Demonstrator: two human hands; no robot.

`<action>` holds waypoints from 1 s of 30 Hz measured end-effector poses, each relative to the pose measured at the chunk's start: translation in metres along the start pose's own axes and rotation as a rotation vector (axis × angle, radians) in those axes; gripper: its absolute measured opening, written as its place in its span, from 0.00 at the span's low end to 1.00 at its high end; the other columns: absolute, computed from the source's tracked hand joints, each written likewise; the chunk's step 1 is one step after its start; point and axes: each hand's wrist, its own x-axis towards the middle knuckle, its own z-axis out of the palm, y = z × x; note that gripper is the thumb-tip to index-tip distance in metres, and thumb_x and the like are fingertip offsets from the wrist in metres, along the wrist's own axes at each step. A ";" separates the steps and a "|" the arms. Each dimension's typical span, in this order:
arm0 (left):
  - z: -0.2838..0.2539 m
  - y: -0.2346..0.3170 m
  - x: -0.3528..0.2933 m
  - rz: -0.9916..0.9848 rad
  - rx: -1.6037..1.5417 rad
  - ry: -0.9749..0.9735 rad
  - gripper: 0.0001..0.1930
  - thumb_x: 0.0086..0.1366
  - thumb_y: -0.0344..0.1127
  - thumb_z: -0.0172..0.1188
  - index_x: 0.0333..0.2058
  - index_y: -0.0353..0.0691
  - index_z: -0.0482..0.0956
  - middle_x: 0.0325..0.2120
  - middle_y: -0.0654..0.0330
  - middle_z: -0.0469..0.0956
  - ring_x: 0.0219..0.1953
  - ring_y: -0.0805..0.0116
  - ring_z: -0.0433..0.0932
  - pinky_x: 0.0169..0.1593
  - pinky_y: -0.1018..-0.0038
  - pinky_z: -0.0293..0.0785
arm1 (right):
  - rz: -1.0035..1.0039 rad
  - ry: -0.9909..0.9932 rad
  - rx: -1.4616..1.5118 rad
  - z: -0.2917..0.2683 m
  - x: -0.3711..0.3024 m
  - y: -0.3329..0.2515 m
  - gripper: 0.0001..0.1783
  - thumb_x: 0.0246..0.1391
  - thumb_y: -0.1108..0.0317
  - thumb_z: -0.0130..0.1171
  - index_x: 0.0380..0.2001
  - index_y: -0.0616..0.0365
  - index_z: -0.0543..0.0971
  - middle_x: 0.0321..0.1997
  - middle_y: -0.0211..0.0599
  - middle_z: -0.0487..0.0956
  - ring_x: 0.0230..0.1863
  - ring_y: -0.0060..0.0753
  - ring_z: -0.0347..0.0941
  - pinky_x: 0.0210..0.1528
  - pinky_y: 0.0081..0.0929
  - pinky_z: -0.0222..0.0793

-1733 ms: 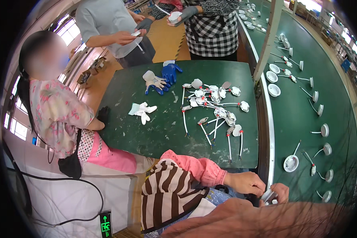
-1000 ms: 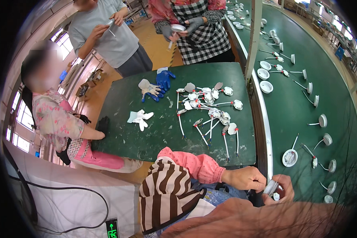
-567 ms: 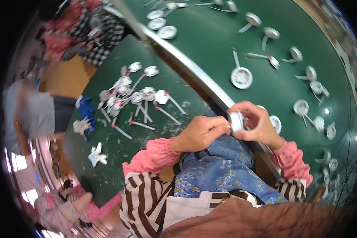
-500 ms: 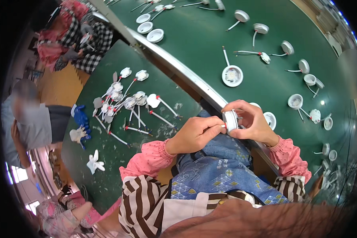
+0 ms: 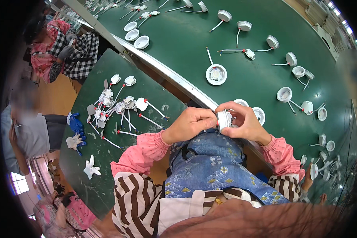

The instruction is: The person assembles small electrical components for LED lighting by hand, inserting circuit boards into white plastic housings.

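"White round housing, where?"
"Up between both hands, above the blue apron, near the metal rail."
"Grip?"
"Right hand: thumb and fingers closed round it. Left hand: tight pinch, apparently on the red bit at its side."
"Step?"
"Working that side, I'd judge. Next move calls for a steady right, precise left."
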 end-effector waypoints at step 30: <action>0.127 -0.007 0.213 0.367 0.694 -0.449 0.04 0.64 0.23 0.58 0.37 0.32 0.80 0.26 0.54 0.77 0.26 0.65 0.75 0.33 0.73 0.70 | -0.140 1.544 -0.677 -0.062 -0.291 0.073 0.35 0.47 0.78 0.65 0.62 0.53 0.74 0.61 0.42 0.74 0.58 0.40 0.72 0.50 0.31 0.74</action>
